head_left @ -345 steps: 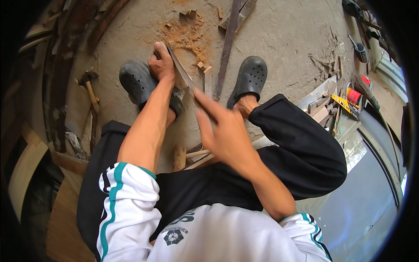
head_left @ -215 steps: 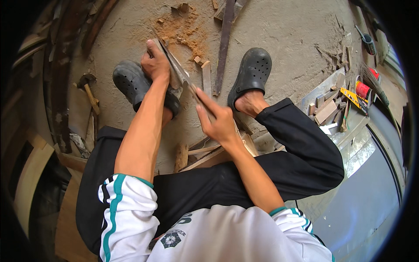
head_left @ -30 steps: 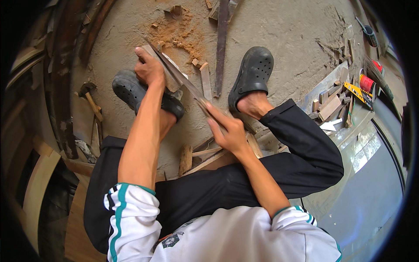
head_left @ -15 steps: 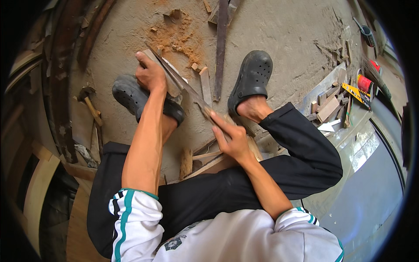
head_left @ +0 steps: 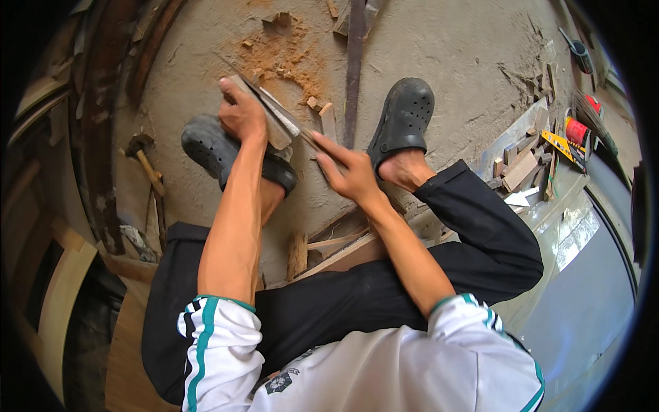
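Observation:
My left hand (head_left: 242, 113) is closed around a short wooden board (head_left: 277, 135), pressing it down by the toe of my left black clog (head_left: 206, 147). My right hand (head_left: 345, 170) grips the rear end of a handsaw (head_left: 255, 87), the handle mostly covered by my fingers. Its narrow blade lies slantwise along the board, tip pointing away to the far left. A pale strip shows beside the blade. Just past the board, orange sawdust (head_left: 295, 65) and small wood chips are scattered on the ground.
A long dark strip of wood (head_left: 354, 75) lies between my feet. At left, a hammer (head_left: 147, 165) rests near dark timbers (head_left: 103, 137). Wood offcuts (head_left: 522, 168), a yellow saw-shaped tool (head_left: 564, 150) and a red can (head_left: 576, 130) sit at right. A wooden frame (head_left: 336, 254) is by my legs.
My right hand has slid the saw forward and to the left along the board. My left hand still holds the board; the whole view has shifted slightly.

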A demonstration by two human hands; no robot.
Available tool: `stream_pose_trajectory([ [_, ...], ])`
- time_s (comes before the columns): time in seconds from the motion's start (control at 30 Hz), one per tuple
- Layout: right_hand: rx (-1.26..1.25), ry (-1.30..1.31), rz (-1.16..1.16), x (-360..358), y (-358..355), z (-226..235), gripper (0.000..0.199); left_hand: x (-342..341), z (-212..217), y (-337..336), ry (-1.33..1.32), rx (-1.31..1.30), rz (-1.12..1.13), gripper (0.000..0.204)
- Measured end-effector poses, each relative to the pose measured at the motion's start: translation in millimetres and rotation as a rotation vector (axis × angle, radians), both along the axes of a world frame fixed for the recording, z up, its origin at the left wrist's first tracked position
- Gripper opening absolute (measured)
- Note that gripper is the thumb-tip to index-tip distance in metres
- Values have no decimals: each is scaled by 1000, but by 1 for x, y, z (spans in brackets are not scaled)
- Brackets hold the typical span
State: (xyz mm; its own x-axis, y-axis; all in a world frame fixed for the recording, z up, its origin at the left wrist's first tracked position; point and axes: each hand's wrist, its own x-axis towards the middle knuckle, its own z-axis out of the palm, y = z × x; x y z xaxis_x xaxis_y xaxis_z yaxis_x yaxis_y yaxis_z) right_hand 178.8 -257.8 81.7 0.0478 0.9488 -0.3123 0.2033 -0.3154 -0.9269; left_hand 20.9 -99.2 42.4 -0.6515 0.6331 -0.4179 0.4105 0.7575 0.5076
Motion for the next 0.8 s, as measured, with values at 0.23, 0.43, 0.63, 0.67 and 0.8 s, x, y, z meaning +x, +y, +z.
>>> stream_pose_trajectory([
  [0.23,47,-103,18,1,-24,41,40,-4,-13,1,57,21,35,85],
  [0.43,-62,-93,2,-32,26,8,41,4,-3,2,61,24,15,84],
  [0.63,145,-124,-58,-17,-3,30,40,0,-10,3,95,23,31,85],
  [0.67,87,-121,-27,-6,-23,40,40,0,-9,3,89,11,46,85],
  [0.8,41,-73,-3,-3,-17,32,41,0,-7,1,49,18,12,88],
])
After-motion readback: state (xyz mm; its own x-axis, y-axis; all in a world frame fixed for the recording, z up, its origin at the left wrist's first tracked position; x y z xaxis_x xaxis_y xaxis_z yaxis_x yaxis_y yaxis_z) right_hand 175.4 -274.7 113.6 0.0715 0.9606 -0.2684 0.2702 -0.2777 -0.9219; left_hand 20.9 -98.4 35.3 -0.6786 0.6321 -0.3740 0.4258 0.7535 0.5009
